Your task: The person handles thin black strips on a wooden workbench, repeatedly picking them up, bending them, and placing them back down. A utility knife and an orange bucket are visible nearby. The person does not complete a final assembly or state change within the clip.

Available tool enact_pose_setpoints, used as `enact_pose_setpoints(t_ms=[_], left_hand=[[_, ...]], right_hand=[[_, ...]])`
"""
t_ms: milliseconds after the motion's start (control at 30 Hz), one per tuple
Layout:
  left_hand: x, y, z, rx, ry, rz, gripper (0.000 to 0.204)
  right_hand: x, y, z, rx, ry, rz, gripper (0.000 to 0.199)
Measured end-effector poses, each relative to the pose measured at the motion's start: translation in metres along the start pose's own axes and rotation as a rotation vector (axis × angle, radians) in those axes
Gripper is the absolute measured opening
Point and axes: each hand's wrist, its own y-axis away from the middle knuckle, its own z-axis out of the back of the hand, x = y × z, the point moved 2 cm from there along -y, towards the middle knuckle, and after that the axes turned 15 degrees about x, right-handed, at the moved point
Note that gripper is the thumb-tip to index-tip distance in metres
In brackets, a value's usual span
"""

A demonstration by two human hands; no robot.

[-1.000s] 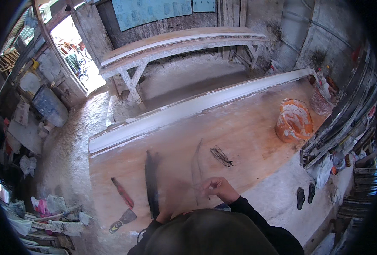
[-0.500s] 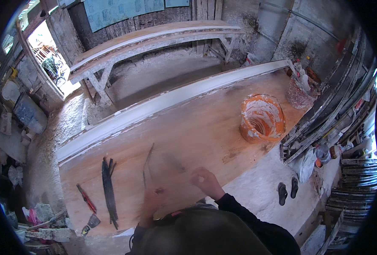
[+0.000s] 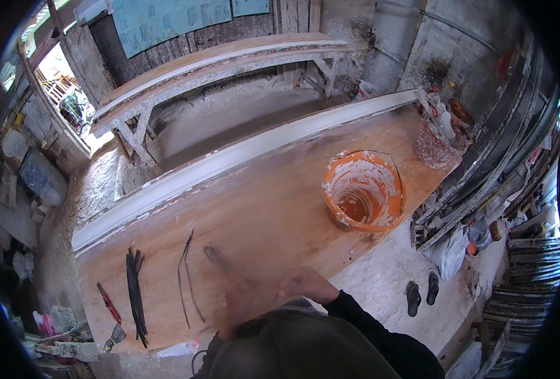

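Observation:
My left hand (image 3: 234, 304) is smeared by motion near the front edge of the wooden tabletop. A thin dark looped wire (image 3: 217, 256) sticks out beyond its fingers and seems held in them. My right hand (image 3: 310, 284) is just to the right, its fingers curled together; what they hold, if anything, is too blurred to make out. Left of my hands lies a thin bent wire (image 3: 182, 271) on the tabletop. Further left are a bundle of black strips (image 3: 135, 297), a red-handled tool (image 3: 109, 303) and a scraper (image 3: 116, 335).
An orange bucket (image 3: 330, 205) smeared with white stands on the tabletop (image 3: 261, 196) at right, with a crusted pinkish container (image 3: 434, 148) behind it. A long white moulding (image 3: 248, 155) runs along the far edge. Beyond stands another bench (image 3: 229, 66). Sandals (image 3: 414, 298) lie on the floor.
The view has shifted, so the bucket appears larger and further left. The bent wire now lies clear to the left of my left hand, and a looped wire shows above that hand.

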Motion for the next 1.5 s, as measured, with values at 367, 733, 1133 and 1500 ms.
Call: enact_pose_setpoints(t_ms=[367, 733, 1133, 1500], left_hand=[[-0.026, 0.002, -0.017, 0.693, 0.523, 0.374, 0.006], [0.008, -0.012, 0.033, -0.037, 0.199, 0.159, 0.009], [-0.002, -0.009, 0.002, 0.266, 0.213, 0.068, 0.007], [-0.011, 0.012, 0.019, 0.637, 0.374, 0.227, 0.005]], right_hand=[[-0.057, -0.021, 0.042, -0.688, 1.010, 0.174, 0.015], [0.007, -0.001, -0.021, 0.015, 0.101, 0.100, 0.019], [0.010, 0.000, -0.025, -0.400, 0.234, 0.198, 0.007], [-0.024, -0.025, 0.009, -0.837, 0.858, 0.217, 0.010]])
